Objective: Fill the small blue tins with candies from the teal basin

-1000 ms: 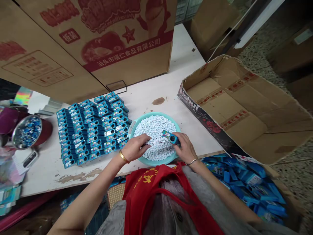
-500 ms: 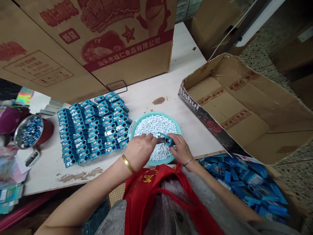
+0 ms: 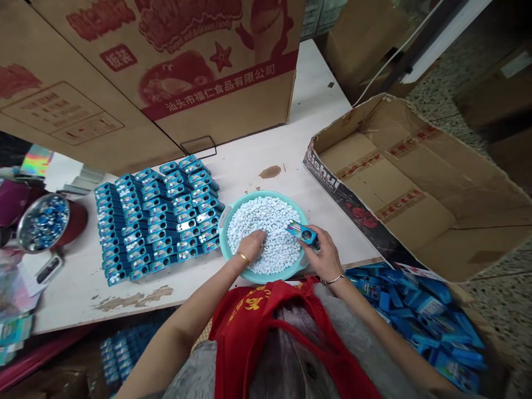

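A turquoise plastic basin [image 3: 223, 244] full of small white candies [image 3: 270, 213] stands in front of me. My left hand [image 3: 251, 245], with a gold bangle at its wrist, dips into the candies at the basin's left half. Its fingers are bunched, and the tips are hidden. Over the basin's right side my right hand [image 3: 325, 259] grips a small blue candy dispenser box [image 3: 300, 231]. The box lies tilted, its printed face and round dark hole turned up. Left of the basin, several rows of similar blue boxes [image 3: 155, 221] stand packed together, some showing white candies at their tops.
Behind stands a large printed carton [image 3: 233, 105]. An open cardboard tray [image 3: 399, 183] lies at right, above a heap of blue boxes [image 3: 432, 316]. A metal bowl [image 3: 70, 221] with shiny blue pieces is at far left. More blue boxes [image 3: 120, 354] sit below the table [image 3: 83, 310].
Both hands were together at the blue box over the basin. My left hand has left it and moved down into the candies; my right hand has shifted right with the box.
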Tool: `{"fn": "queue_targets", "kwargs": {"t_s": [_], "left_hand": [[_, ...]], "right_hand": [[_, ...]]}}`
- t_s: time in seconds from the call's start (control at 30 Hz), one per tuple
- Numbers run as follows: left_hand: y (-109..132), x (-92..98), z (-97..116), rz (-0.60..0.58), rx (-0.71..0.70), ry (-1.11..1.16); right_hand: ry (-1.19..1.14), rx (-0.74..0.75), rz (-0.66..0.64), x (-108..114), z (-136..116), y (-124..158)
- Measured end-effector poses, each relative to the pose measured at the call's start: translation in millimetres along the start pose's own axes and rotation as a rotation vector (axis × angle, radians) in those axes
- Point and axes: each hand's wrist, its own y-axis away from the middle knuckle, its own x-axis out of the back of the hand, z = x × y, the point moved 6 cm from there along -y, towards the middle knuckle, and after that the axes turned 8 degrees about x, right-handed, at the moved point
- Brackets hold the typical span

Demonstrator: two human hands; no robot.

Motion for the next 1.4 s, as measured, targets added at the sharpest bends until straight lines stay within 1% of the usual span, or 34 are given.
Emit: {"fn": "queue_targets", "kwargs": {"t_s": [0.07,0.1,0.17,0.27,0.37,0.47,0.57,0.63,0.73,0.8,0.87,0.93,1.0,1.03,1.07,1.13,1.17,1.2,1.23,1.27,1.3,1.33,1.4], "left_hand": [[2.2,-6.3,4.1,-0.003,-0.021,0.089],[4.9,-4.9,3.5,-0.005,-0.033,0.131],[13.8,6.1,-0.7,-0.007,-0.064,0.204],[34.4,38.1,-5.9,0.003,-0.11,0.274],[57.1,78.0,0.7,0.015,-0.166,0.306],[72.3,113.2,21.2,0.013,-0.229,0.244],[76.2,135.4,47.0,-0.018,-0.236,0.044],[75.2,143.5,62.5,-0.057,-0.203,-0.123],[75.4,151.7,81.6,-0.091,-0.112,-0.335],[78.7,156.3,94.2,-0.086,-0.066,-0.428],[83.8,159.0,106.1,-0.085,-0.057,-0.492],[88.4,160.6,113.2,-0.081,-0.08,-0.525],[90.2,162.0,108.8,-0.046,-0.103,-0.513],[89.8,162.0,100.2,-0.017,-0.1,-0.484],[88.5,160.4,87.0,0.011,-0.081,-0.441],[83.9,148.2,48.5,0.029,0.011,-0.335],[81.1,136.5,26.9,0.013,0.066,-0.285],[78.2,120.9,6.4,-0.024,0.121,-0.248],[75.0,103.1,-9.5,-0.058,0.144,-0.23],[71.3,84.3,-20.2,-0.084,0.15,-0.21],[66.7,65.5,-25.4,-0.1,0.144,-0.186],[60.9,47.6,-25.2,-0.104,0.129,-0.159],[46.0,16.7,-13.2,-0.091,0.098,-0.091]], "right_hand": [[0.003,-0.025,0.01,1.2,3.3,1.4],[0.004,-0.035,0.012,1.7,4.9,1.9],[0.004,-0.049,0.01,2.5,7.2,2.2],[0.013,-0.046,0.01,3.4,8.2,0.8],[0.023,-0.011,-0.006,0.5,5.1,-2.0],[0.014,0.051,-0.064,-8.7,-3.5,-5.0],[-0.005,0.116,-0.121,-19.2,-15.3,-7.1],[-0.017,0.151,-0.142,-24.1,-22.3,-8.1],[-0.027,0.185,-0.156,-28.0,-28.6,-8.9],[-0.03,0.198,-0.16,-29.3,-29.9,-8.9],[-0.032,0.203,-0.163,-30.4,-29.8,-8.5],[-0.037,0.204,-0.164,-31.4,-29.0,-8.1],[-0.041,0.198,-0.16,-31.6,-27.4,-7.8],[-0.042,0.192,-0.154,-31.0,-26.1,-7.7],[-0.041,0.182,-0.146,-29.8,-24.3,-7.6],[-0.038,0.154,-0.124,-25.6,-19.6,-7.4],[-0.037,0.139,-0.112,-22.8,-16.9,-7.3],[-0.035,0.125,-0.1,-19.6,-14.1,-7.2],[-0.033,0.111,-0.088,-16.4,-11.4,-7.2],[-0.031,0.098,-0.078,-13.3,-8.9,-7.2],[-0.028,0.085,-0.069,-10.5,-6.6,-7.3],[-0.024,0.074,-0.06,-8.1,-4.5,-7.5],[-0.015,0.054,-0.044,-4.7,-1.4,-7.6]]}}
